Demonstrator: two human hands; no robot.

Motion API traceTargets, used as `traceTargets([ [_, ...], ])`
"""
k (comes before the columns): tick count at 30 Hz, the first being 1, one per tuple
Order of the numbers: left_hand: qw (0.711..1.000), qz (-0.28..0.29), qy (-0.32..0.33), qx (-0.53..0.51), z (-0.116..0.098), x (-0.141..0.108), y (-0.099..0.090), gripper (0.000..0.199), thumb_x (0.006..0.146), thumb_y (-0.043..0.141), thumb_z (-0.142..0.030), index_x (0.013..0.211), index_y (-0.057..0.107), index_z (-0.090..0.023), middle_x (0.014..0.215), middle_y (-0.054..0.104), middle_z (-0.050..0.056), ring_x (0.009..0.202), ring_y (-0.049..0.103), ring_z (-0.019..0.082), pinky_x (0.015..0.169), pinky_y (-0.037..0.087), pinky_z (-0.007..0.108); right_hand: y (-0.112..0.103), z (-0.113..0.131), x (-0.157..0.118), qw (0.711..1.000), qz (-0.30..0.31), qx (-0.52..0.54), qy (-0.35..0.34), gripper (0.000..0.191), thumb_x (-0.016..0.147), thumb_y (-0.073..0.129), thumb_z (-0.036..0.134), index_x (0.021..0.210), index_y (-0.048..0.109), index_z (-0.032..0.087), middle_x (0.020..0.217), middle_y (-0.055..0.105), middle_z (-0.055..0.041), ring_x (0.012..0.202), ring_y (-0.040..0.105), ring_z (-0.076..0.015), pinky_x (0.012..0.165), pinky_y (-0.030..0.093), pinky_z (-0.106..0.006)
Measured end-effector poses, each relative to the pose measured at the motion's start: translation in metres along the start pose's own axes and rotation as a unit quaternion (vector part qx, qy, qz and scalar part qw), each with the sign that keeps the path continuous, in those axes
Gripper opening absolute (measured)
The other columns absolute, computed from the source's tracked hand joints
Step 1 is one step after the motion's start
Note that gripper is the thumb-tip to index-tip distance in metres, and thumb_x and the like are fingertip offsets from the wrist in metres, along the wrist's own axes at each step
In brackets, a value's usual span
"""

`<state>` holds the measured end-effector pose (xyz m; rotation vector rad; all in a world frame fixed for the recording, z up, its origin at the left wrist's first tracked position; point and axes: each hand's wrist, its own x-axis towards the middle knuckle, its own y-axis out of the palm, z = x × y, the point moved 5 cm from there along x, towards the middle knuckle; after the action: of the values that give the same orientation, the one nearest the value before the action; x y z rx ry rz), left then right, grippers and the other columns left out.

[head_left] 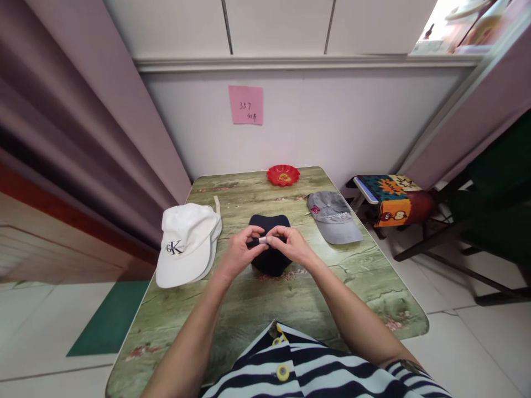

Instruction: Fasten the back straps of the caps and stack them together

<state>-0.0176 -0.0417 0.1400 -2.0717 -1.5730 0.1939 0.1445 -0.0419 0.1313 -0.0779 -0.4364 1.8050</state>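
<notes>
Working at black cap (271, 264), set mid-table (332, 304); pinching strap (252, 243) by silvery bit (263, 240), thumb to fingers, with left hand (240, 247) and right hand (292, 243); judged mid strap-handling, exact step unclear; probably calling next for steady two-handed pinch; flanked by white cap (186, 243) left, grey cap (334, 215) right; backed by red dish (283, 175) near far edge.

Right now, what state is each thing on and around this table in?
Left hand: grip closed on the black strap
Right hand: grip closed on the strap, by its silvery piece
Dark cap: under the hands; fastening unclear
White cap: lying on table, strap end sticking out
Grey cap: lying on the table
Red dish: upright, near the table's far edge
Pink note: stuck to wall, written on
</notes>
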Motion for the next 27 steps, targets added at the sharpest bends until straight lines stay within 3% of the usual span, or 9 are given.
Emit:
traceTargets([
  [3,0.999,-0.008,-0.020,-0.033,0.003,-0.001,0.002,0.042,0.077,0.072,-0.033,0.115,0.057,-0.020,0.091,0.063,0.001,0.082,0.066,0.016,0.076,0.051,0.027,0.001,0.003,-0.002,1.000,-0.008,-0.005,-0.020,0.030,0.080,0.070,0.043,0.100,0.070,0.020,0.092,0.073,-0.0008,0.083,0.064,-0.0165,0.076,0.044,-0.026],
  [6,0.994,-0.018,-0.034,-0.105,0.005,-0.006,0.003,0.051,0.076,0.072,-0.028,0.123,0.052,-0.022,0.108,0.062,0.004,0.080,0.065,0.013,0.071,0.052,0.024,0.001,-0.001,-0.001,0.999,-0.033,-0.019,-0.016,0.026,0.083,0.068,0.043,0.097,0.072,0.021,0.090,0.074,-0.0008,0.081,0.065,-0.0172,0.076,0.045,-0.027],
  [8,0.984,-0.063,-0.053,-0.155,0.008,-0.010,-0.001,0.053,0.074,0.074,-0.028,0.122,0.052,-0.022,0.114,0.061,0.006,0.075,0.064,0.010,0.067,0.052,0.023,0.001,-0.004,0.001,0.998,-0.057,-0.018,-0.010,0.025,0.083,0.067,0.043,0.095,0.073,0.021,0.090,0.075,-0.0011,0.081,0.066,-0.0178,0.076,0.046,-0.028],
  [11,0.959,-0.149,-0.112,-0.213,0.015,-0.015,-0.006,0.046,0.070,0.078,-0.035,0.105,0.055,-0.018,0.091,0.064,0.002,0.063,0.061,0.010,0.056,0.051,0.022,0.003,-0.007,0.003,0.997,-0.078,-0.014,-0.012,0.022,0.083,0.068,0.040,0.094,0.072,0.021,0.091,0.075,-0.0017,0.084,0.067,-0.0186,0.078,0.047,-0.029],
  [13,0.942,-0.144,-0.163,-0.256,0.019,-0.016,-0.001,0.040,0.069,0.078,-0.041,0.092,0.057,-0.016,0.072,0.062,-0.001,0.055,0.059,0.011,0.049,0.049,0.022,0.006,-0.006,0.003,0.997,-0.079,-0.011,-0.022,0.020,0.084,0.067,0.037,0.094,0.072,0.021,0.092,0.075,-0.0017,0.085,0.068,-0.0187,0.079,0.047,-0.029],
  [16,0.924,-0.113,-0.208,-0.301,0.021,-0.015,0.007,0.036,0.068,0.078,-0.043,0.082,0.059,-0.015,0.061,0.059,-0.002,0.051,0.057,0.012,0.047,0.047,0.022,0.008,-0.002,0.002,0.997,-0.066,-0.015,-0.039,0.021,0.084,0.067,0.034,0.100,0.071,0.021,0.096,0.074,-0.0019,0.088,0.068,-0.0183,0.082,0.048,-0.030],
  [20,0.937,-0.125,-0.186,-0.268,0.017,-0.010,0.006,0.031,0.066,0.080,-0.038,0.075,0.061,-0.015,0.062,0.059,-0.003,0.053,0.053,0.009,0.050,0.044,0.020,0.007,0.004,0.000,0.987,-0.054,-0.114,-0.095,0.034,0.081,0.073,0.029,0.114,0.069,0.024,0.105,0.073,-0.0033,0.094,0.067,-0.0187,0.083,0.047,-0.030],
  [27,0.964,-0.141,-0.136,-0.179,0.013,-0.005,0.002,0.023,0.070,0.077,-0.035,0.070,0.063,-0.016,0.063,0.060,-0.003,0.058,0.052,0.009,0.057,0.041,0.020,0.009,0.004,0.004,0.953,-0.072,-0.237,-0.173,0.022,0.083,0.075,0.033,0.103,0.073,0.024,0.097,0.077,-0.0036,0.089,0.068,-0.0197,0.086,0.045,-0.034],
])
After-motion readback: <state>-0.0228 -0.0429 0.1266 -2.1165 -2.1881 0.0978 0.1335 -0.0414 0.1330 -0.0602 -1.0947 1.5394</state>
